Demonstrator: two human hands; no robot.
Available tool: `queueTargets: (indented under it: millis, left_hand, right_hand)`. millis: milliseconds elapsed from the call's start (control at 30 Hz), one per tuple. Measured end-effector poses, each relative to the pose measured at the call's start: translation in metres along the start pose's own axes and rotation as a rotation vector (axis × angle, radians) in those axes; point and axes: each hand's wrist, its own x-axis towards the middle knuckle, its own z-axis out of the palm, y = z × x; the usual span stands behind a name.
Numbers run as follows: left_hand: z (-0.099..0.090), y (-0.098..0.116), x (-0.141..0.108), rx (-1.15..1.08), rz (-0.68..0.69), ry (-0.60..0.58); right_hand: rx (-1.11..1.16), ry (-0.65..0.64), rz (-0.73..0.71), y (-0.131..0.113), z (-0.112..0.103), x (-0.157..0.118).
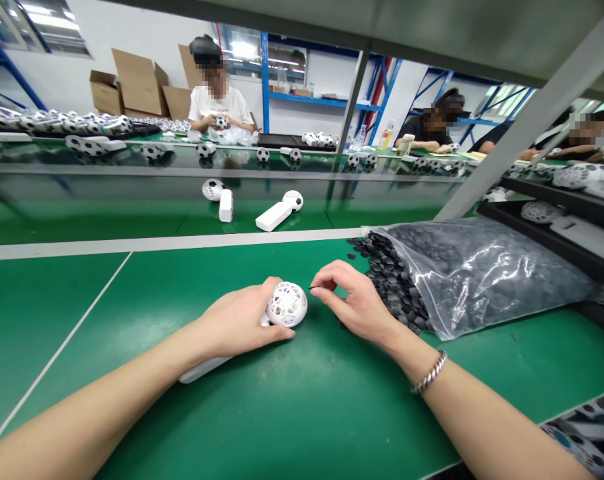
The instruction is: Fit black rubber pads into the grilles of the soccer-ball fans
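My left hand [245, 317] is closed around a white handheld fan [288, 305] with a round, football-patterned grille. The fan lies on the green table, its grille facing up and its handle [207, 369] showing below my wrist. Just right of the grille, my right hand [349, 300] pinches a small thin black piece [313, 288] between thumb and forefinger, apart from the fan. Beyond that hand, many loose black pieces [395, 277] spill from a clear plastic bag [502, 273]. The grille's openings are pale, with no black pieces visible in them.
Two white fans with black-patterned heads, one at the left [225, 203] and one at the right [277, 215], lie past the white strip. Black trays [602, 267] of fans and a slanted grey post [527, 120] stand at right. Across the line, a person [221, 107] handles a ball-shaped head.
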Motion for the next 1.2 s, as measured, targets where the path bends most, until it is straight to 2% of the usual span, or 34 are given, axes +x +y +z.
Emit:
queueTargets:
  millis: [333,767,1200]
  left_hand:
    - [0.000,-0.002,0.001,-0.048,-0.002,0.035]
    - [0.003,0.002,-0.002,0.034,0.035,0.092]
    - [0.003,0.003,-0.002,0.073,0.035,0.110]
  right_hand:
    - [0.216,-0.123,-0.013,-0.011,0.014,-0.006]
    - [0.239,-0.153,0.028,-0.013,0.020,-0.009]
    - [0.229,-0.111,0.061,-0.009,0.021,-0.009]
